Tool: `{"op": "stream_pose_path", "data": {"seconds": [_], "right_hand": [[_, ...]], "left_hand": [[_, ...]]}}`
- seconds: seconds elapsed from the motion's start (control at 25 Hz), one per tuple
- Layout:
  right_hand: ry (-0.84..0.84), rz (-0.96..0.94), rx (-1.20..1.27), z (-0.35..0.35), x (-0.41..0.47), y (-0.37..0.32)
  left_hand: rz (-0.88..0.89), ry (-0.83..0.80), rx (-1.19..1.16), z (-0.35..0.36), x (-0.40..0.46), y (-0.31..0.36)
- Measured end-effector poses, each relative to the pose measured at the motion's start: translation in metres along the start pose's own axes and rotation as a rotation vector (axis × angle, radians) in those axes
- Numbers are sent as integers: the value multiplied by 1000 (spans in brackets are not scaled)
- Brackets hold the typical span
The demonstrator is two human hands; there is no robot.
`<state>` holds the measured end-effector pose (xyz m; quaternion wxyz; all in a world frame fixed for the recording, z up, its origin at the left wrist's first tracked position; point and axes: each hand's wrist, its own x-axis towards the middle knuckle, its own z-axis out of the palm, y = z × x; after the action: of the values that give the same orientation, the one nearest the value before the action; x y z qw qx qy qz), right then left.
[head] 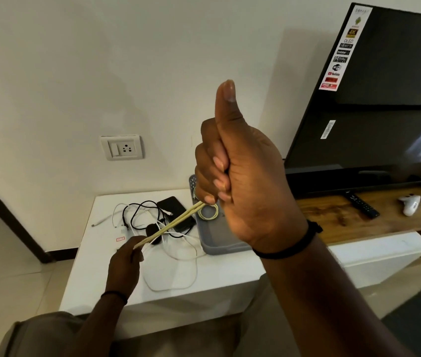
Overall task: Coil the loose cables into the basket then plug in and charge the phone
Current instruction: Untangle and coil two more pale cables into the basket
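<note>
A cream cable point(171, 224) is stretched taut in two parallel strands between my hands. My right hand point(240, 171) is raised close to the camera, fingers curled round one end, thumb up. My left hand point(124, 264) pinches the other end low over the white table point(219, 269). A grey basket point(212, 243) stands behind my right hand, with a coiled cream cable point(208, 212) inside. Loose white cables point(178, 256) and black cables point(140, 215) lie tangled on the table. A black phone point(173, 210) lies beside the basket, partly under the cables.
A wall socket with a switch point(122, 147) sits above the table's left end. A large black TV point(374, 99) stands on a wooden shelf point(358, 217) to the right, with a remote point(362, 205) and a white game controller point(410, 203) on it.
</note>
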<state>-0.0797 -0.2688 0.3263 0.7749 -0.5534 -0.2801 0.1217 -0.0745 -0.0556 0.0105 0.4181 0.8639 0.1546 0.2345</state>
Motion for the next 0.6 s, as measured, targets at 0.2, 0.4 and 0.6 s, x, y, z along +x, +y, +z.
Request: {"op": "stream_pose_path", "data": {"seconds": [0.2,0.4,0.6], "right_hand": [[-42,37,29,4,-2,5],[-46,51,20,4,0,3],[-30,32,74,0,2,3]], "left_hand": [[-36,-25,-11,2,-2,2],[-136,-44,82,4,0,-8],[-167,-51,262,5,-2,-5]]}}
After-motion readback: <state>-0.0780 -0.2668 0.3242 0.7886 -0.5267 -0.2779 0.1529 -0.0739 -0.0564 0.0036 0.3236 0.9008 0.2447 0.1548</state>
